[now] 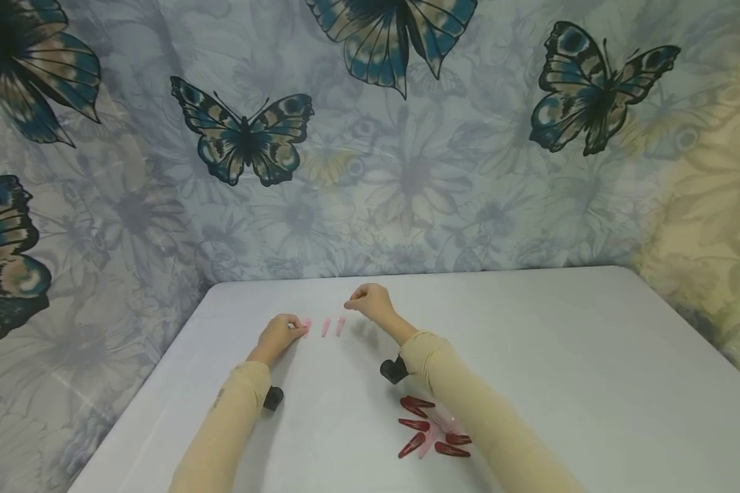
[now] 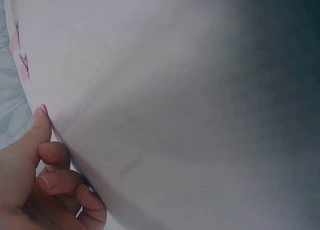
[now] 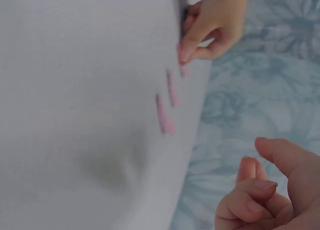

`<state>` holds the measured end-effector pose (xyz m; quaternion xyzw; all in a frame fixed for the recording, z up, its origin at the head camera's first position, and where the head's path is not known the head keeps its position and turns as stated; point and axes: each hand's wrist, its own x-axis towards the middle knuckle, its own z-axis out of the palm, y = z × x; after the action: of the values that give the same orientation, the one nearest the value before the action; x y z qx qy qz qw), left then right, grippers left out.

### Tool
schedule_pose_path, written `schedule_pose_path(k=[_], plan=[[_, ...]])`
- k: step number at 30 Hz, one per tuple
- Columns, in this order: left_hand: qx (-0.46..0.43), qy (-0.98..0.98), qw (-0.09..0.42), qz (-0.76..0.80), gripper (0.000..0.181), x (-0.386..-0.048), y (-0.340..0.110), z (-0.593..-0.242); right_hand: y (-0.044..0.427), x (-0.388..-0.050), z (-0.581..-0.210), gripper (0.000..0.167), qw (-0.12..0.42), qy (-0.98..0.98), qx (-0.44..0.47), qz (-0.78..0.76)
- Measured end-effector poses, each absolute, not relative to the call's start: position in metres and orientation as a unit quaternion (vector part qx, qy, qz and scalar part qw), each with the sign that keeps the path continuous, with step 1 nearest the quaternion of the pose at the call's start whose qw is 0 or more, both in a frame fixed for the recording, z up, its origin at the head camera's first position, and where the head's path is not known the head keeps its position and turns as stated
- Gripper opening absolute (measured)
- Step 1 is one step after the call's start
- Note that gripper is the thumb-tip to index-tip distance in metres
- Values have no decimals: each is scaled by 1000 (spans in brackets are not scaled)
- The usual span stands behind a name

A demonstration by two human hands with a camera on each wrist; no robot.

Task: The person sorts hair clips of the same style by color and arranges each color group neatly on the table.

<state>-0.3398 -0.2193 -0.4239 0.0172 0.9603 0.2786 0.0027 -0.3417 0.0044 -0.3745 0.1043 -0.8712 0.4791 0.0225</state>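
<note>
Near the far left of the table, my left hand (image 1: 279, 333) pinches a pink snap hair clip (image 1: 306, 329) between thumb and finger. Two more pink snap hair clips, a middle one (image 1: 325, 327) and a right-hand one (image 1: 340, 326), lie beside it in a slanted row. The right wrist view shows the left hand (image 3: 217, 27) at the end of that row. Above the table, to the right of the row, hovers my right hand (image 1: 373, 302). Its fingers are loosely bent, the thumb (image 3: 280, 152) stands apart, and it holds nothing.
A loose cluster of dark red snap hair clips (image 1: 451, 450) and pink ones (image 1: 428, 438) lies on the white table (image 1: 580, 370), partly behind the right sleeve (image 1: 469, 390). Butterfly-patterned cloth (image 1: 407, 178) hangs behind the table's far edge.
</note>
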Motion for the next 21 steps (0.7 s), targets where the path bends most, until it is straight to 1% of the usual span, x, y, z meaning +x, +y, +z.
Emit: schedule_pose_path(k=[4,8,16,18,21], plan=[[15,961,7,276,18,-340,-218,-423,20,-332,-365,11,36,-874,150,462],[23,961,0,275,18,-340,-220,-422,34,-320,-363,11,44,-871,161,462],[28,957,2,289,19,-336,-223,-423,56,-296,-365,11,20,-851,170,496],[30,957,-2,288,19,-335,-221,-421,65,-287,-363,9,29,-847,182,499],[35,957,-3,288,19,-335,-218,-419,80,-272,-357,9,57,-844,204,492]])
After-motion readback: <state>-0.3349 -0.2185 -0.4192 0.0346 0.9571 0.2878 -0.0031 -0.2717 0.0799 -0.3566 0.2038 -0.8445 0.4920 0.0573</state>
